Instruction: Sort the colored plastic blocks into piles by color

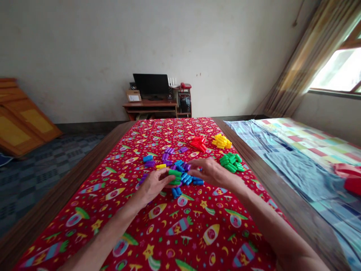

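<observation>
My left hand (153, 185) is closed round a few green plastic blocks (175, 177), holding them just above the red rocket-print cloth (180, 226). My right hand (210, 171) hovers over a mixed heap of blue and purple blocks (184, 175), fingers curled in a pinch; what it pinches is too small to make out. A sorted green pile (231, 162) lies just right of my right hand. Farther back sit a red pile (199, 143) and a yellow pile (222, 141). Loose purple, blue and yellow blocks (158, 162) lie left of the heap.
The cloth covers a long wooden table (70, 180). A bed with patchwork sheets (304, 158) runs along the right side. A desk with a monitor (152, 98) stands at the far wall; wooden panels (22, 120) lean at the left.
</observation>
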The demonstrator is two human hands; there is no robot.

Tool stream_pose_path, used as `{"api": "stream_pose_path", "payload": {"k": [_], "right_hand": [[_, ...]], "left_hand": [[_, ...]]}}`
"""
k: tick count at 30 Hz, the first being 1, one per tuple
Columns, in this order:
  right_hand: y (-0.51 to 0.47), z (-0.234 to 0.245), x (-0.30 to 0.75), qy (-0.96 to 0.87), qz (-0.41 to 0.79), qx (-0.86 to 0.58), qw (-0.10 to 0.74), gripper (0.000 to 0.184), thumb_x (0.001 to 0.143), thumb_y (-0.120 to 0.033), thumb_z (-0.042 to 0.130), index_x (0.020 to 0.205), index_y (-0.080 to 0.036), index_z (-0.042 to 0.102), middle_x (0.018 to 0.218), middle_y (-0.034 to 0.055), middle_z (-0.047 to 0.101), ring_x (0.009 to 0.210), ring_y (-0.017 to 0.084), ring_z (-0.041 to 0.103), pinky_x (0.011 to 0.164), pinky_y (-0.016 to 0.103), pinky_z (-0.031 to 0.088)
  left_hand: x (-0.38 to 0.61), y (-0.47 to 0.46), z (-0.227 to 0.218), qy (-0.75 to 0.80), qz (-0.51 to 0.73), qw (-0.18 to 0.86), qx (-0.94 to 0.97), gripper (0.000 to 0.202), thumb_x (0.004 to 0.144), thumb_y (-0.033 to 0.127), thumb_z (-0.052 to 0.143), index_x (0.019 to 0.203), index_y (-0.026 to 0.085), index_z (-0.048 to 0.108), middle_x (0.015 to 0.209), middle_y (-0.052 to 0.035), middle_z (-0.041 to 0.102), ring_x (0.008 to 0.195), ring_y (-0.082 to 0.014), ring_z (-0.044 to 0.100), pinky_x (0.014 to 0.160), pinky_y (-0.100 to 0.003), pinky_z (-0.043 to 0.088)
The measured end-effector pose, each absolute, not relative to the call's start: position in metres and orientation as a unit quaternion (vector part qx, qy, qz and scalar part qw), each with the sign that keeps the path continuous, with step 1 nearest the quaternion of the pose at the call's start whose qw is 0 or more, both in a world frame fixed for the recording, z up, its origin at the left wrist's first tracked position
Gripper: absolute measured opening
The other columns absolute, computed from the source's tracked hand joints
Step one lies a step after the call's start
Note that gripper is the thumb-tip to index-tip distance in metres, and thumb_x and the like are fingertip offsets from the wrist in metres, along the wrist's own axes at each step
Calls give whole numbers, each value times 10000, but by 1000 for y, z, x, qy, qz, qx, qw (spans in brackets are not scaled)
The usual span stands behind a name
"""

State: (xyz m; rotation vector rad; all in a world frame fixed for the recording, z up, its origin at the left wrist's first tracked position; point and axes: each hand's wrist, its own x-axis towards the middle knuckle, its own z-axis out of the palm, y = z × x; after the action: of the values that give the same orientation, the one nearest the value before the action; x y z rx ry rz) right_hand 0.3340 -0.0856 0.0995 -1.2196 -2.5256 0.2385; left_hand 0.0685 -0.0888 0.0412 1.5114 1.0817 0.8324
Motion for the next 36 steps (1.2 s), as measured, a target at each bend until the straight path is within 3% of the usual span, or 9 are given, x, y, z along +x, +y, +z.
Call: {"api": "stream_pose_path", "payload": {"k": [3, 8, 13, 18, 24, 28, 32, 36], "right_hand": [[-98, 80, 300, -914, 134, -322, 207, 328, 959, -411, 485, 1118, -153, 613, 895, 78, 687, 709, 119, 588, 626, 215, 366], [-89, 78, 303, -900, 157, -349, 209, 197, 944, -288, 505, 977, -153, 645, 712, 7, 622, 581, 82, 482, 559, 206, 288], [-60, 99, 367, -868, 123, -476, 68, 204, 875, -222, 547, 725, -155, 670, 616, -12, 573, 559, 83, 470, 545, 207, 286], [-48, 97, 412, -778, 38, -626, -38, 162, 815, -256, 616, 909, -185, 728, 937, 64, 692, 882, 178, 624, 668, 230, 395], [-53, 104, 404, -717, 14, -690, -99, 249, 844, -243, 576, 1049, -185, 706, 1106, 114, 675, 1010, 235, 631, 715, 272, 439], [-56, 109, 389, -730, -22, -682, -28, 259, 916, -287, 485, 1020, -174, 693, 990, 119, 698, 891, 220, 654, 666, 262, 417], [-68, 99, 352, -823, 4, -554, 124, 292, 957, -220, 401, 927, -155, 684, 846, 86, 695, 754, 160, 629, 662, 245, 412], [-85, 77, 307, -895, 77, -355, 259, 333, 964, -310, 459, 1230, -150, 580, 1097, 141, 667, 936, 186, 628, 775, 273, 467]], "left_hand": [[77, -95, 37, 437, 361, 528, 632, 494, 703, 570, 711, 981, 166, 653, 928, -54, 733, 816, -233, 707, 755, -357, 594], [80, -100, 41, 452, 319, 425, 717, 445, 752, 502, 677, 1052, 173, 666, 947, -59, 745, 891, -251, 704, 779, -335, 580], [61, -89, 55, 486, 338, 245, 768, 313, 835, 421, 532, 963, 184, 692, 987, -78, 747, 886, -232, 701, 818, -323, 556], [29, -67, 48, 534, 320, 154, 767, 318, 852, 400, 467, 965, 191, 677, 995, -74, 740, 868, -216, 696, 815, -312, 551], [20, -51, 9, 525, 255, 86, 807, 398, 822, 303, 472, 1152, 153, 636, 1230, -131, 653, 1142, -253, 599, 1027, -421, 445], [19, -47, -6, 521, 250, 82, 812, 392, 815, 258, 481, 1160, 159, 639, 1178, -122, 677, 1120, -250, 607, 1010, -408, 452], [22, -51, 5, 534, 284, 75, 793, 333, 864, 413, 498, 997, 181, 697, 1036, -110, 725, 985, -253, 650, 931, -373, 484], [38, -67, 31, 547, 302, 160, 764, 439, 840, 571, 529, 921, 177, 704, 851, -39, 737, 798, -206, 656, 763, -275, 518]]}}
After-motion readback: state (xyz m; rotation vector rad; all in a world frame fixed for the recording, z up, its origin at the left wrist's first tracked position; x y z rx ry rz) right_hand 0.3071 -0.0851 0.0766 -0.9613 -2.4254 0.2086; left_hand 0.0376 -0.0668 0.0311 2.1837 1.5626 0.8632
